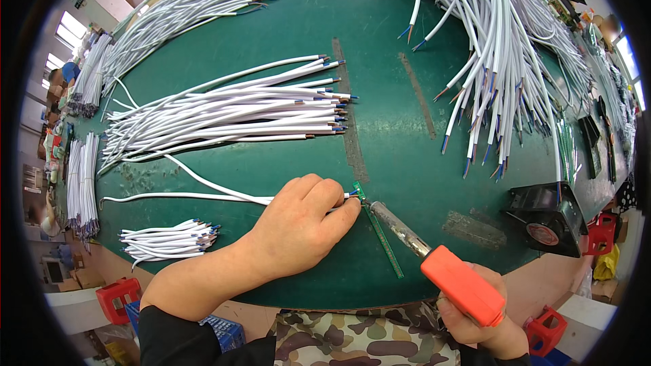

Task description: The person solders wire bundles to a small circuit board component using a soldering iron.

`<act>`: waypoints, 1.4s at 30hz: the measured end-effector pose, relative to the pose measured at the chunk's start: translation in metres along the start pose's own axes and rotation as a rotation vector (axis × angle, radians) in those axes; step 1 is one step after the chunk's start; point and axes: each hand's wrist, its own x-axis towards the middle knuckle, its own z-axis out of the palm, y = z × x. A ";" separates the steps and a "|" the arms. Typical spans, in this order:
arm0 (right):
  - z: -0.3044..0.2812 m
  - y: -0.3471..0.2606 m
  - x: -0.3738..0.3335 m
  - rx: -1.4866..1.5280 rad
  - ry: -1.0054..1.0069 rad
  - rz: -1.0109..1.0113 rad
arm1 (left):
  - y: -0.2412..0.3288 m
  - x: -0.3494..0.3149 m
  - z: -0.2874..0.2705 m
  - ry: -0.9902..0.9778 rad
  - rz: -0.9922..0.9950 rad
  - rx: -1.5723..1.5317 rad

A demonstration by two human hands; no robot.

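My left hand (pixel 295 224) is closed on the end of a white cable (pixel 213 190), whose stripped coloured wires reach a narrow green circuit board strip (pixel 385 244). The cable trails off to the left across the green table. In my right hand (pixel 478 332) is a soldering iron (pixel 461 283) with an orange-red handle. Its metal barrel points up and left, and its tip is at the wire ends near the strip's far end. My left fingers partly hide the cable end, and whether the tip touches the wires is too small to tell.
Beyond my left hand lies a bundle of white cables (pixel 230 112), with a short bundle (pixel 169 239) nearer. More cables (pixel 502 47) heap at the far right. A black boxy fan (pixel 519 220) stands on the right. Dark tape strips (pixel 349 122) mark the green table (pixel 386 156).
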 end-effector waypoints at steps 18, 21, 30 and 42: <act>0.002 0.000 0.004 0.213 0.021 0.098 | 0.000 -0.001 0.001 0.012 0.004 -0.006; 0.001 -0.001 0.004 0.152 0.012 0.091 | -0.001 -0.002 0.001 0.014 0.004 -0.007; 0.002 -0.007 0.006 0.038 -0.002 0.082 | -0.001 0.000 0.001 0.003 0.005 -0.002; -0.003 -0.007 -0.009 0.141 0.089 0.148 | -0.001 -0.002 0.001 0.013 0.005 0.000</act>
